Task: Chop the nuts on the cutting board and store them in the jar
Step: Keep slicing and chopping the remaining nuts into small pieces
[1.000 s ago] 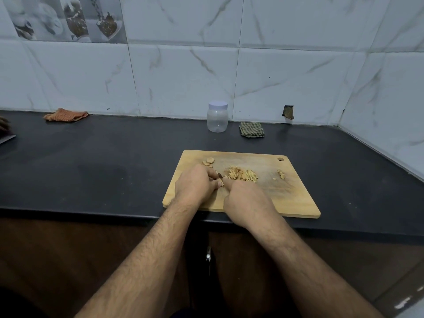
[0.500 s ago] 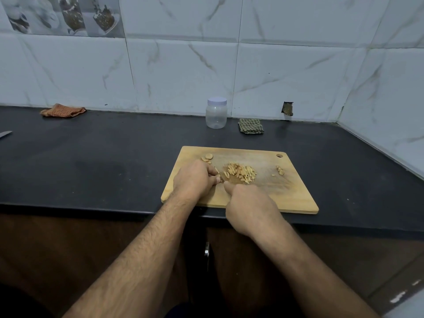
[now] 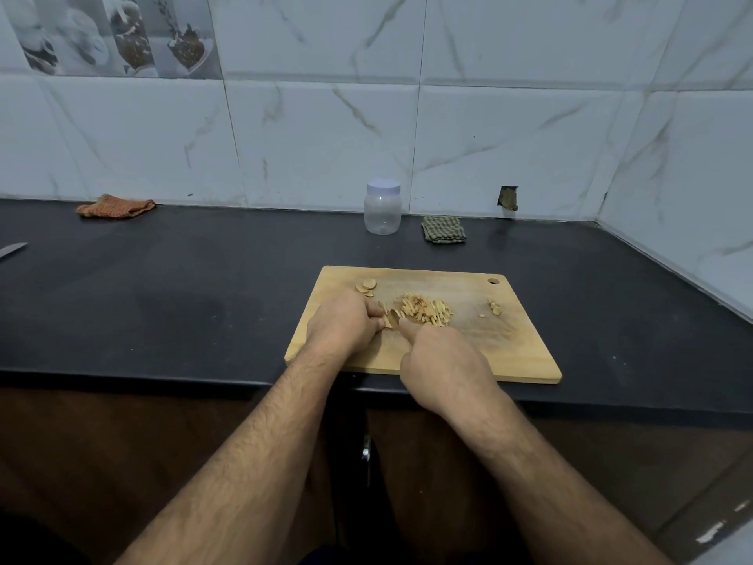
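- Left hand (image 3: 344, 326) curled, fingertips pinching a nut (image 3: 392, 318) on the cutting board (image 3: 509, 352).
- Right hand (image 3: 442, 367) clenched; grasped thing hidden.
- Chopped pile (image 3: 428, 311) just beyond both.
- Jar (image 3: 382, 208) well beyond, lidded.

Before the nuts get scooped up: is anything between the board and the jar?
Nothing visible lies on the counter between the cutting board and the jar. The green cloth sits beside it. The jar's lid is still on.
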`<state>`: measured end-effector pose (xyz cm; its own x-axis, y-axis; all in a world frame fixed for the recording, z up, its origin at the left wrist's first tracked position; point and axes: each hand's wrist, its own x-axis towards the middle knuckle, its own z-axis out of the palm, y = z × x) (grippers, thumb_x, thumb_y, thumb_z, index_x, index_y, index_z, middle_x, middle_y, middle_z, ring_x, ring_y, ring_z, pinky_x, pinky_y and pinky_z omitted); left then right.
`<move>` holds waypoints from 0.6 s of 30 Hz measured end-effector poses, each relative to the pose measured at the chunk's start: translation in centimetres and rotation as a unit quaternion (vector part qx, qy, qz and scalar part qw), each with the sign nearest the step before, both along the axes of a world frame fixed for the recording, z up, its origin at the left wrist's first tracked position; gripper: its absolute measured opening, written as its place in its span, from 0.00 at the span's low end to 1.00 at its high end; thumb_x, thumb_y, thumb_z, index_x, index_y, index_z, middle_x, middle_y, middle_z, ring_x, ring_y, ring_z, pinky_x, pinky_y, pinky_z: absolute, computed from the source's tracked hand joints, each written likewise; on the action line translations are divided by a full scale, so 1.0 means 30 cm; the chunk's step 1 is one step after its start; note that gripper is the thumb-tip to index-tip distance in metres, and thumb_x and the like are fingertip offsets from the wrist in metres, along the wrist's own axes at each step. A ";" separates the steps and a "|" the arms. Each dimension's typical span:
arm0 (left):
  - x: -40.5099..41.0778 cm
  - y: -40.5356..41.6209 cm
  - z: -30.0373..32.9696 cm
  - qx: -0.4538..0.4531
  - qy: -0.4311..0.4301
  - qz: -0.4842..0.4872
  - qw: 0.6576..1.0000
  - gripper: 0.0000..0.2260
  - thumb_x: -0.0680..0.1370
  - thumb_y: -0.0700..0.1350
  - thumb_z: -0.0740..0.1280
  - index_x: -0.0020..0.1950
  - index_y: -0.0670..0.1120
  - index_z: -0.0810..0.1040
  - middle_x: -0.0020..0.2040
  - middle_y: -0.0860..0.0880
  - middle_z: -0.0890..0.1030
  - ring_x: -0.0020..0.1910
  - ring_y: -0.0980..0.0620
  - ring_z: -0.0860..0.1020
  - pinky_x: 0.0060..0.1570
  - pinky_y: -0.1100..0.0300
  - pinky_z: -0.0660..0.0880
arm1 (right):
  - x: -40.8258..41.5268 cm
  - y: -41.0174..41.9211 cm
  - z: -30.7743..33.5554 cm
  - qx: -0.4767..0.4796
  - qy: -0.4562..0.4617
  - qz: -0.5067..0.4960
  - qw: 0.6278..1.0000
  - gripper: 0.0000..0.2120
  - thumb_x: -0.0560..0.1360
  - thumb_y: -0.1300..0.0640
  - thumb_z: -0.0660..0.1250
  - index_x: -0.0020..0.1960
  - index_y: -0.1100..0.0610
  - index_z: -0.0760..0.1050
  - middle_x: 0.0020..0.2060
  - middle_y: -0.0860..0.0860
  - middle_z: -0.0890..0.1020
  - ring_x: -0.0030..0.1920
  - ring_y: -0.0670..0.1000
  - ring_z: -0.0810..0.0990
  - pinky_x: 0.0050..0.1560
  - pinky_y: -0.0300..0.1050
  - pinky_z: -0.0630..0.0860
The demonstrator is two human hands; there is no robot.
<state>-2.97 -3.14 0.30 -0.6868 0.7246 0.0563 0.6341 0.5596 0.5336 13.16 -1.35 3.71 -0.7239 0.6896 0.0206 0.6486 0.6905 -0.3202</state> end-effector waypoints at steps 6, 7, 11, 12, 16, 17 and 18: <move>0.005 0.002 -0.017 0.018 0.008 0.013 1.000 0.10 0.78 0.51 0.69 0.59 0.58 0.82 0.61 0.60 0.80 0.60 0.54 0.77 0.56 0.56 0.75 | -0.021 0.007 -0.006 0.006 0.001 0.016 1.000 0.29 0.78 0.61 0.58 0.77 0.46 0.62 0.63 0.52 0.78 0.63 0.54 0.76 0.59 0.49 0.76; 0.005 0.002 -0.019 0.020 0.010 0.014 1.000 0.10 0.78 0.51 0.68 0.59 0.59 0.82 0.60 0.61 0.81 0.60 0.54 0.77 0.55 0.57 0.75 | -0.025 0.008 -0.007 0.009 0.003 0.018 1.000 0.29 0.78 0.61 0.58 0.77 0.46 0.63 0.63 0.52 0.78 0.62 0.54 0.76 0.58 0.48 0.76; 0.005 0.002 -0.023 0.022 0.014 0.024 0.999 0.10 0.78 0.52 0.69 0.58 0.59 0.82 0.59 0.60 0.81 0.59 0.53 0.78 0.54 0.57 0.75 | -0.037 0.013 -0.005 0.009 -0.003 0.023 1.000 0.29 0.77 0.61 0.57 0.77 0.46 0.63 0.63 0.52 0.79 0.62 0.55 0.76 0.59 0.49 0.76; 0.005 0.003 -0.024 0.022 0.012 0.028 0.999 0.10 0.77 0.52 0.69 0.58 0.59 0.82 0.59 0.60 0.81 0.59 0.53 0.78 0.53 0.57 0.75 | -0.039 0.015 -0.001 0.007 -0.006 0.023 1.000 0.29 0.78 0.61 0.57 0.77 0.46 0.63 0.63 0.52 0.78 0.62 0.55 0.76 0.59 0.49 0.76; 0.001 0.007 -0.021 0.027 0.000 0.041 0.999 0.08 0.77 0.53 0.70 0.55 0.60 0.83 0.55 0.59 0.83 0.55 0.53 0.78 0.50 0.58 0.76 | -0.058 0.018 0.016 0.002 -0.029 0.021 0.999 0.29 0.78 0.62 0.57 0.77 0.44 0.62 0.65 0.52 0.78 0.63 0.54 0.76 0.58 0.48 0.75; 0.002 0.006 -0.021 0.029 0.000 0.043 0.999 0.07 0.76 0.54 0.70 0.53 0.60 0.83 0.53 0.59 0.83 0.53 0.53 0.79 0.49 0.58 0.76 | -0.068 0.019 0.020 0.000 -0.035 0.019 0.999 0.29 0.78 0.63 0.57 0.77 0.44 0.62 0.65 0.52 0.77 0.63 0.55 0.76 0.58 0.48 0.75; 0.004 0.005 -0.020 0.031 0.000 0.045 0.998 0.06 0.76 0.54 0.71 0.52 0.60 0.84 0.51 0.59 0.83 0.52 0.53 0.79 0.47 0.58 0.76 | -0.077 0.020 0.023 -0.001 -0.039 0.018 0.999 0.30 0.78 0.63 0.57 0.77 0.44 0.63 0.64 0.53 0.77 0.62 0.55 0.76 0.57 0.49 0.75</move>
<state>-2.85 -2.98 -0.29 -0.7496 0.6544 0.0996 0.5822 0.5802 0.5696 10.84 -0.76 4.41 -0.7471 0.6636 -0.0384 0.6470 0.7127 -0.2710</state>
